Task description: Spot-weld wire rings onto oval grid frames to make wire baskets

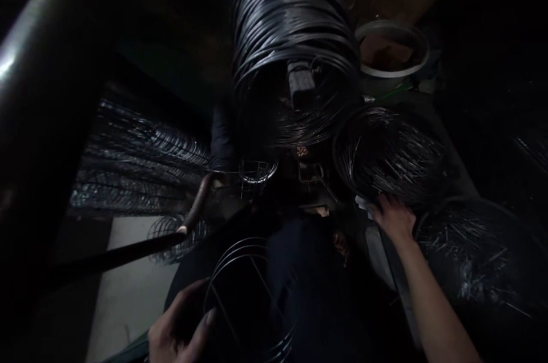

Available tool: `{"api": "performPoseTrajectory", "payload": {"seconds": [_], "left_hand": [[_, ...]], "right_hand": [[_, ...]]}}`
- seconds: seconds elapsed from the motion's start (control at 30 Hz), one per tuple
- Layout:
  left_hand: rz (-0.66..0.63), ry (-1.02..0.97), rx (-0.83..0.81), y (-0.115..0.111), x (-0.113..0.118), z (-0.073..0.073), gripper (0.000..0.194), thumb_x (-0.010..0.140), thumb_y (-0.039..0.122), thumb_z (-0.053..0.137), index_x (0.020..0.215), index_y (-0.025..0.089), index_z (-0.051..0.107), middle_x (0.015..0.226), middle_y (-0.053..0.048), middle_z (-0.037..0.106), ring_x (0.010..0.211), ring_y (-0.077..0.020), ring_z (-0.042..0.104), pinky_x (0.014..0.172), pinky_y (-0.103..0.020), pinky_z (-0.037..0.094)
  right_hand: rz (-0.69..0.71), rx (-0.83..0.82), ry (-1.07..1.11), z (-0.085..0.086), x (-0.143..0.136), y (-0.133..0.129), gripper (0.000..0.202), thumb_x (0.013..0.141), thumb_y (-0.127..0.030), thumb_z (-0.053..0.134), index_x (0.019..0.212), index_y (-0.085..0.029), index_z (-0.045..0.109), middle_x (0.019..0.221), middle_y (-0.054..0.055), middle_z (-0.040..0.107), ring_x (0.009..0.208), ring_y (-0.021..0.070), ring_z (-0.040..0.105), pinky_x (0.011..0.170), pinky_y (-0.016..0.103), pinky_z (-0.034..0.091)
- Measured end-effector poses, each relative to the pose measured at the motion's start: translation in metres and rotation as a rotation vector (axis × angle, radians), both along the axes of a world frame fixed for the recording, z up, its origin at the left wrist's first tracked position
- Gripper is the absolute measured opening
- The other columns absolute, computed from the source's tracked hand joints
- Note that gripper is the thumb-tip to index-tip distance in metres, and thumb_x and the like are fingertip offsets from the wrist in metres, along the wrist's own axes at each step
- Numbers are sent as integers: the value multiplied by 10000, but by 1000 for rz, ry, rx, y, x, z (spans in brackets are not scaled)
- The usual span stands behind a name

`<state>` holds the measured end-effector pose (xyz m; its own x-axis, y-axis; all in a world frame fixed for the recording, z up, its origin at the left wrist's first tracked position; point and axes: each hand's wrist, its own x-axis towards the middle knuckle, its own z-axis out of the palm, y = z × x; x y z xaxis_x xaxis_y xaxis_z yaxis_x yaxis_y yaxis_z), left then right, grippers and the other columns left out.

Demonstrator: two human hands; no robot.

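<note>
One hand (182, 323) (left) holds wire frame (234, 246); right hand (394, 217) at bin (337, 160) edge.

1. Texts, labels, brands, numbers, signs: none legible; view dark and partly blurred.

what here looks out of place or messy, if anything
Nothing clearly spilled or broken, though it's dark. The lower-right heap of wire pieces looks messiest: they point every which way, while the bundle above it lies mostly aligned.
</note>
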<state>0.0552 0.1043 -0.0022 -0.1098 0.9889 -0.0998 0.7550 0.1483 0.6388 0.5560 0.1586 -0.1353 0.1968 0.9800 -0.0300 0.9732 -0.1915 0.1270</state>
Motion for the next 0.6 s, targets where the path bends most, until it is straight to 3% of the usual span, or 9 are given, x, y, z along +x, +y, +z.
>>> {"api": "performPoseTrajectory", "payload": {"seconds": [0.23,0.37,0.6], "left_hand": [[36,29,54,-31,-34,-3,441,837,539,669,1096,183,686,949,-72,745,837,-238,734,784,-347,615],[-11,17,133,-48,-53,-1,377,819,440,710,1074,164,688,909,-68,755,751,-209,730,703,-301,620],[87,-74,166,-73,-75,-7,411,792,385,732,1124,151,669,964,-83,743,801,-219,719,738,-312,601]], "right_hand": [[-111,-89,34,16,23,24,404,991,-555,511,1146,-224,684,1151,119,698,1037,282,613,716,327,423],[-172,-171,6,23,42,33,429,972,-550,548,1226,-227,674,1169,140,689,1046,306,612,748,361,452],[-282,-229,9,37,83,39,450,1004,-447,566,1372,-196,621,1247,235,643,1082,313,589,768,414,378]]}}
